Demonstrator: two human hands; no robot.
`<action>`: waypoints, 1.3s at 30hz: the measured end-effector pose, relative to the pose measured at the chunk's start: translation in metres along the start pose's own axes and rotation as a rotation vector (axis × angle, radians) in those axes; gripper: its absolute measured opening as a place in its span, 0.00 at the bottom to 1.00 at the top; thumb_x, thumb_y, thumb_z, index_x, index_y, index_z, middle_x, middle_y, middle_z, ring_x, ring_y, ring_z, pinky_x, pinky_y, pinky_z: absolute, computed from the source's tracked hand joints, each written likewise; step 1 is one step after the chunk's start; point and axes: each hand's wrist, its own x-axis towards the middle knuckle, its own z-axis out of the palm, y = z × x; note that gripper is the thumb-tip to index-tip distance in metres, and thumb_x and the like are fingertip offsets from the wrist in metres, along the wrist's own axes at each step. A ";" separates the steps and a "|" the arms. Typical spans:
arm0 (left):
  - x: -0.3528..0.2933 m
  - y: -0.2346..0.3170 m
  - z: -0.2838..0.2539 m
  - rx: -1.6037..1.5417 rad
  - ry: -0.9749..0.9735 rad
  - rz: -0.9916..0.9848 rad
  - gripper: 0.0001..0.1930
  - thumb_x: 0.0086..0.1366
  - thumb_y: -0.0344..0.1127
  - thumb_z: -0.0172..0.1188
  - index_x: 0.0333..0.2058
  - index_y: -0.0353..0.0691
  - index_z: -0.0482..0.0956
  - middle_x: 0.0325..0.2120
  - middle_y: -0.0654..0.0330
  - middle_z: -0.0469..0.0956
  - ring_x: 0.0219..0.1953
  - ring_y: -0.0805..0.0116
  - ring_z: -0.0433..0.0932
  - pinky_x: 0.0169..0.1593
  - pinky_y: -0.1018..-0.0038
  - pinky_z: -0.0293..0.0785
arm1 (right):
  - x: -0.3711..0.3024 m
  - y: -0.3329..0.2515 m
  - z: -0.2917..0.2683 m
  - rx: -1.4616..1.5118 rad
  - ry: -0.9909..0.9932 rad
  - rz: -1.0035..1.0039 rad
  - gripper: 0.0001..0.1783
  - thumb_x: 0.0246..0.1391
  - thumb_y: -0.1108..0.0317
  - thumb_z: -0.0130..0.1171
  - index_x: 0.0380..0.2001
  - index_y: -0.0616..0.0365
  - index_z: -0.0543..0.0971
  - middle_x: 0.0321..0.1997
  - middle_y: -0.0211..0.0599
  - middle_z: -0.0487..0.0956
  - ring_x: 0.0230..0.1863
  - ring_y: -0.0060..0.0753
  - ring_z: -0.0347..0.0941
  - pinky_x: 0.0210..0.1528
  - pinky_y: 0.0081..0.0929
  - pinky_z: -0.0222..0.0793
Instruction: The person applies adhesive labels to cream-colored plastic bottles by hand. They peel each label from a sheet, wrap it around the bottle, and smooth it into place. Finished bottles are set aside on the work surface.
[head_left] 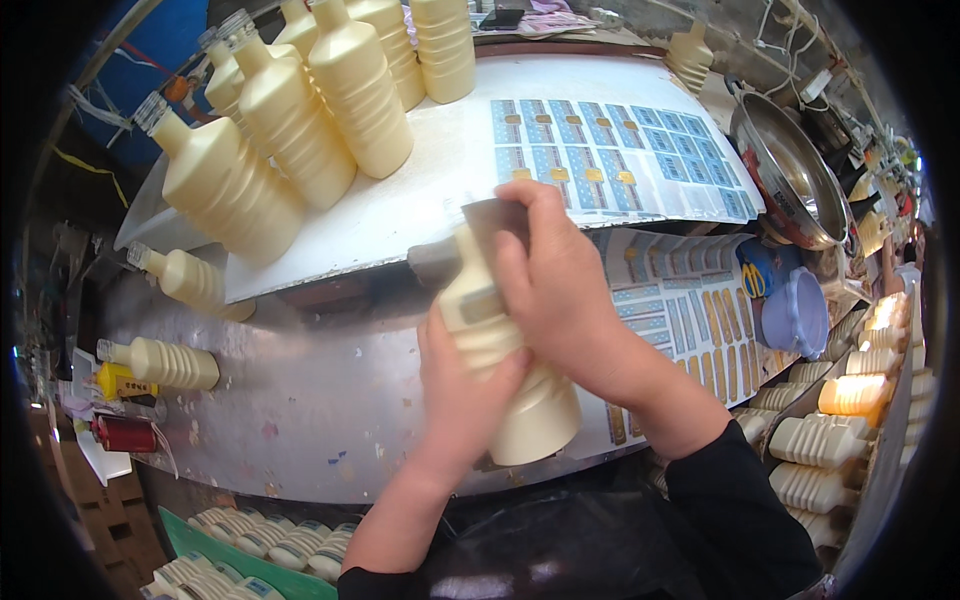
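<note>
My left hand (pixel 455 385) is wrapped round the ribbed body of a cream plastic bottle (pixel 538 420), which tilts away from me with its base nearest. My right hand (pixel 568 280) pinches a dark grey flat piece (pixel 494 222) against the bottle's upper part. Some of that grey also shows left of the neck, blurred; I cannot make out its kind. A small greyish label (pixel 482 308) sits on the bottle's shoulder. Beyond my hands lies a sheet of blue and gold labels (pixel 575 150).
Several cream bottles (pixel 365 95) stand at the far left on a white board (pixel 440 150). Two bottles lie on the metal table (pixel 300 400). Another label sheet (pixel 690 310), a lilac basin (pixel 795 312) and a metal pan (pixel 790 160) are right. Bottles fill a green crate (pixel 180 535) below.
</note>
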 end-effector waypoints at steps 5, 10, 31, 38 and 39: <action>-0.002 0.008 0.005 0.084 0.061 0.075 0.48 0.55 0.38 0.74 0.68 0.31 0.56 0.58 0.39 0.64 0.61 0.40 0.67 0.64 0.53 0.66 | -0.003 -0.019 0.021 -0.120 -0.042 -0.037 0.20 0.67 0.66 0.49 0.59 0.59 0.66 0.50 0.60 0.79 0.49 0.66 0.76 0.53 0.53 0.71; -0.004 -0.006 0.004 0.064 0.074 0.106 0.48 0.57 0.42 0.74 0.68 0.29 0.54 0.58 0.37 0.64 0.61 0.37 0.66 0.64 0.52 0.64 | 0.000 -0.011 0.001 -0.270 0.033 0.052 0.20 0.66 0.68 0.49 0.59 0.60 0.67 0.52 0.61 0.78 0.52 0.64 0.77 0.56 0.47 0.72; 0.032 -0.034 -0.005 -0.513 0.069 -0.037 0.14 0.77 0.43 0.55 0.48 0.38 0.72 0.42 0.60 0.77 0.45 0.75 0.74 0.51 0.75 0.73 | -0.016 0.031 -0.021 0.050 -0.222 0.378 0.26 0.49 0.50 0.70 0.41 0.61 0.76 0.21 0.39 0.76 0.24 0.36 0.75 0.31 0.35 0.70; 0.037 -0.043 -0.011 -0.548 0.012 -0.126 0.13 0.79 0.41 0.51 0.51 0.38 0.72 0.44 0.61 0.76 0.47 0.75 0.74 0.53 0.75 0.72 | -0.017 0.035 -0.020 0.055 -0.198 0.388 0.27 0.48 0.50 0.70 0.41 0.61 0.76 0.21 0.39 0.76 0.25 0.37 0.75 0.32 0.35 0.70; 0.034 -0.040 -0.011 -0.584 0.037 -0.119 0.13 0.79 0.41 0.51 0.52 0.38 0.71 0.45 0.60 0.76 0.48 0.75 0.74 0.54 0.75 0.72 | -0.017 0.034 -0.019 0.059 -0.202 0.391 0.27 0.48 0.50 0.70 0.41 0.61 0.76 0.21 0.38 0.76 0.24 0.36 0.75 0.31 0.35 0.70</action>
